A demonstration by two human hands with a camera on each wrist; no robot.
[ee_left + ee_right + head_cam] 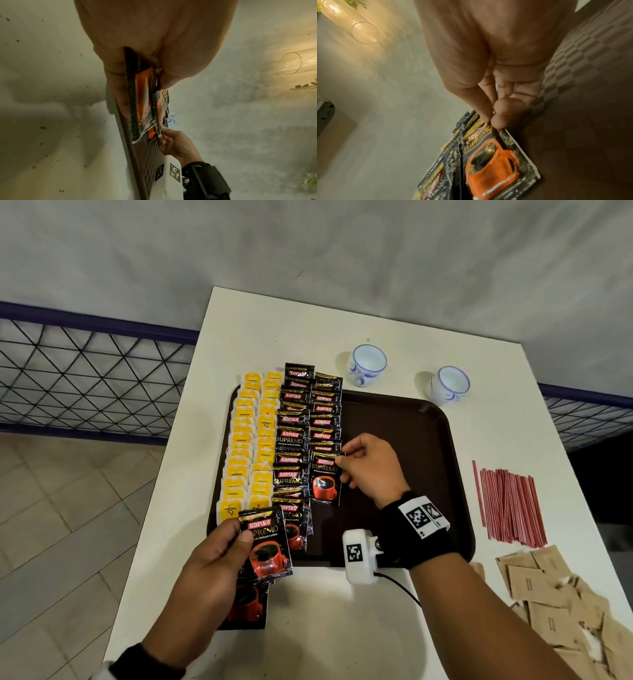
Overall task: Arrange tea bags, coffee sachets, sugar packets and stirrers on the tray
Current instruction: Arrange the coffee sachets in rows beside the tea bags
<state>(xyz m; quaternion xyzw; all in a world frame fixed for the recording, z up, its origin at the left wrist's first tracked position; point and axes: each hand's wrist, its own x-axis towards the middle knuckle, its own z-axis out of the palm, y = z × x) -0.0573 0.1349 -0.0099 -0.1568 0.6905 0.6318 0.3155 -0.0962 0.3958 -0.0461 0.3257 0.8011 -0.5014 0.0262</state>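
Note:
A dark brown tray (411, 419) lies on the white table. Two columns of yellow tea bags (251, 440) fill its left side, with two overlapping columns of black coffee sachets (308, 419) beside them. My right hand (363, 465) pinches the top corner of the nearest sachet of the second column (323, 479), which lies flat on the tray (590, 121); the wrist view shows thumb and finger on that sachet (494, 162). My left hand (219, 559) grips a small stack of coffee sachets (265, 546) over the tray's near-left corner, seen edge-on in the stack (145, 101).
Red stirrers (510, 505) lie in a bundle on the table right of the tray. Brown sugar packets (561, 597) are heaped at the near right. Two white-and-blue cups (368, 364) (450, 385) stand behind the tray. The tray's right half is bare.

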